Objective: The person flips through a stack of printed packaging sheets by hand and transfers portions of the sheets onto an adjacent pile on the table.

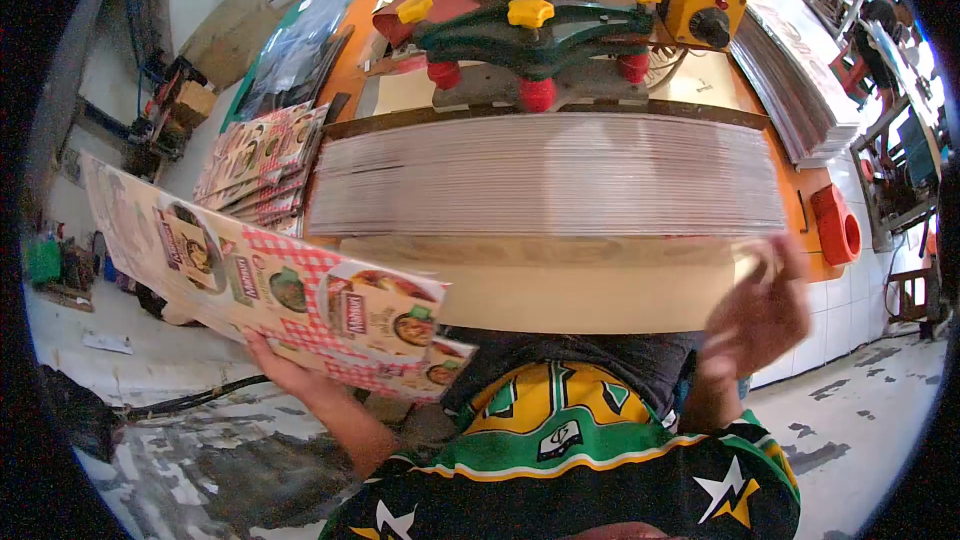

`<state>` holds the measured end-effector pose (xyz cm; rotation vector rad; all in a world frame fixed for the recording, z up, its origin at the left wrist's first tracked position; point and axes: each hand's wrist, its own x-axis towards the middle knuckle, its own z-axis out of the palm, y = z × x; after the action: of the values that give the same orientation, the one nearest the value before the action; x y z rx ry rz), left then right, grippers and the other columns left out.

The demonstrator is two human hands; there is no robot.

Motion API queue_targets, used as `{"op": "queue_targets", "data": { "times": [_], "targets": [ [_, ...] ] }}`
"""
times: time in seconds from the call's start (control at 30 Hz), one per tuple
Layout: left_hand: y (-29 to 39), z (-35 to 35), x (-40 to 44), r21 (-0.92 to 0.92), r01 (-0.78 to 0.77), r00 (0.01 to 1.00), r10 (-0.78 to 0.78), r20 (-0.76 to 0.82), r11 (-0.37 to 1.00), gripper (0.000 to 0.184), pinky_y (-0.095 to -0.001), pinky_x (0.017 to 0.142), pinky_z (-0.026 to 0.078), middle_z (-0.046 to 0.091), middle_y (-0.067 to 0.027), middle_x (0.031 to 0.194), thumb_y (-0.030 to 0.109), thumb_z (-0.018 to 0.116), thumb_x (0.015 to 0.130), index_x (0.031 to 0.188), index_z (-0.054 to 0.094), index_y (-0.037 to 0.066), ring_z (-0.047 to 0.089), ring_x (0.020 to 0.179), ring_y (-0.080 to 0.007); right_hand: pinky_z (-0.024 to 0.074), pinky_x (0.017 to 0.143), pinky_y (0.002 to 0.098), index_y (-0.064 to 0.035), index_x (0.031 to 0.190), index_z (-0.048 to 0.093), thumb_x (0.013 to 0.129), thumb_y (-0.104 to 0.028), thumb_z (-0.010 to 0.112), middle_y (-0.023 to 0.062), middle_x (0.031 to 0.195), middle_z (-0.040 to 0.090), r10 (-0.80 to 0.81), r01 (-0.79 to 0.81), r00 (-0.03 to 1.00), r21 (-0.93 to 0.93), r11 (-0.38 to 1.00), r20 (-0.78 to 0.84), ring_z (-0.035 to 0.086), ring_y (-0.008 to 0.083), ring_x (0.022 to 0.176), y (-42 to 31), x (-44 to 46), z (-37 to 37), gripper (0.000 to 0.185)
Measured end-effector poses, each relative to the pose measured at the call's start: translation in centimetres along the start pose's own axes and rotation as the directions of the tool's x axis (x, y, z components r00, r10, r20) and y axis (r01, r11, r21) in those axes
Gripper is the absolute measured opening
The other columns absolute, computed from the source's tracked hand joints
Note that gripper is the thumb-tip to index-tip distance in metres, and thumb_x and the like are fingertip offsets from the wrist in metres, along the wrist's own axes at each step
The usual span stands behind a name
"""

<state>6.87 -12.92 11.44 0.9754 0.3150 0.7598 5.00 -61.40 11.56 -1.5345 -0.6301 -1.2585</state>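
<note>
My left hand [275, 365] grips printed plastic sheets [290, 290] with food pictures and a red checked pattern, out to the left of my lap. At least two layers show, tilted and slightly fanned. My right hand [760, 305] is at the right end of a cream board [520, 285], smeared by motion, so its fingers are unclear. Behind that board lies a wide stack of thin, whitish sheet edges [550, 175]. Beyond the stack stands a green machine clamp [535, 35] with yellow knobs and red feet.
More printed sheets [265, 155] are piled at the left of the orange table [790, 195]. A yellow control box [703, 5] with a black dial sits at the back right. Bundled sheets [800, 90] lie at far right, above a red plastic holder [836, 225]. Another person [880, 45] is in the background.
</note>
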Motion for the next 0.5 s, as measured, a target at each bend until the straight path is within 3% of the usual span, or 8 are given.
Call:
{"op": "queue_targets", "data": {
  "times": [0.07,0.17,0.23,0.27,0.3,0.4,0.47,0.5],
  "targets": [
    [-2.0,-0.5,-0.2,-0.170,0.090,0.995,-0.079,0.068,0.981,0.062,-0.0477,0.109,0.038,0.044,-0.0140,0.144,0.041,0.052,0.098,0.145,0.035,0.004,0.046,0.131,-0.0285,0.0421,0.103,0.0506,-0.0037,0.145,0.031,0.071,-0.058,0.080,0.0324,0.146,0.035,0.056,-0.110,0.973,0.235,0.966,0.222,0.046,0.0416,0.129,-0.8,-0.8,3.8,0.104],
    [-3.8,1.6,-2.2,-0.152,0.005,0.995,0.011,0.100,0.988,0.062,-0.0486,0.110,0.038,0.044,-0.0139,0.145,0.042,0.053,0.097,0.145,0.036,0.005,0.046,0.130,-0.0288,0.0414,0.103,0.0500,-0.0071,0.151,0.019,0.066,-0.051,0.087,0.0275,0.151,0.031,0.319,-0.475,0.860,0.395,0.786,0.398,0.043,0.0394,0.132,-2.3,-2.7,8.5,0.117],
    [-4.4,2.5,-4.0,-0.149,0.041,0.991,-0.021,0.135,0.988,0.066,-0.0504,0.110,0.038,0.045,-0.0137,0.144,0.042,0.056,0.096,0.146,0.034,0.005,0.046,0.131,-0.0290,0.0388,0.105,0.0497,-0.0088,0.154,0.010,0.063,-0.051,0.089,0.0241,0.153,0.028,0.491,-0.713,0.701,0.503,0.488,0.517,0.039,0.0367,0.135,-3.2,-3.4,10.0,0.128],
    [-4.5,2.9,-4.9,-0.148,0.075,0.980,-0.046,0.194,0.986,0.067,-0.0504,0.109,0.039,0.046,-0.0130,0.143,0.043,0.057,0.095,0.145,0.034,0.005,0.047,0.130,-0.0291,0.0355,0.108,0.0498,-0.0083,0.155,0.003,0.060,-0.052,0.090,0.0211,0.154,0.027,0.552,-0.819,0.568,0.485,0.307,0.610,0.034,0.0341,0.139,-3.3,-3.8,10.1,0.135],
    [-4.7,3.0,-5.6,-0.144,0.108,0.965,-0.070,0.251,0.984,0.068,-0.0505,0.109,0.040,0.046,-0.0123,0.143,0.044,0.058,0.094,0.145,0.034,0.005,0.047,0.130,-0.0291,0.0339,0.110,0.0485,-0.0076,0.155,0.006,0.061,-0.050,0.090,0.0173,0.154,0.027,0.634,-0.839,0.406,0.543,-0.027,0.658,0.032,0.0311,0.141,-4.7,-2.8,10.5,0.133],
    [-6.5,2.3,-6.2,-0.213,0.120,0.950,-0.051,0.307,0.970,0.069,-0.0506,0.104,0.045,0.049,-0.0124,0.139,0.042,0.062,0.092,0.143,0.036,0.005,0.051,0.126,-0.0290,0.0347,0.110,0.0443,-0.0056,0.153,0.020,0.067,-0.042,0.090,0.0141,0.151,0.034,0.690,-0.864,0.338,0.502,-0.042,0.640,0.036,0.0267,0.138,-4.2,-3.9,10.2,0.117],
    [-7.2,2.6,-6.2,-0.225,0.107,0.947,-0.030,0.321,0.968,0.069,-0.0500,0.101,0.048,0.050,-0.0135,0.137,0.040,0.065,0.090,0.142,0.037,0.004,0.053,0.124,-0.0285,0.0380,0.108,0.0402,-0.0035,0.145,0.040,0.072,-0.033,0.088,0.0114,0.140,0.050,0.657,-0.874,0.286,0.471,-0.120,0.698,0.046,0.0235,0.129,-4.0,-4.4,9.9,0.092],
    [-7.5,2.7,-6.1,-0.238,0.091,0.943,-0.007,0.332,0.967,0.070,-0.0495,0.099,0.050,0.052,-0.0145,0.135,0.039,0.067,0.089,0.142,0.038,0.004,0.055,0.121,-0.0281,0.0380,0.108,0.0402,-0.0035,0.145,0.040,0.072,-0.033,0.088,0.0114,0.140,0.050,0.658,-0.874,0.287,0.471,-0.117,0.696,0.046,0.0235,0.129,-4.0,-4.2,9.4,0.092]
  ]
}}
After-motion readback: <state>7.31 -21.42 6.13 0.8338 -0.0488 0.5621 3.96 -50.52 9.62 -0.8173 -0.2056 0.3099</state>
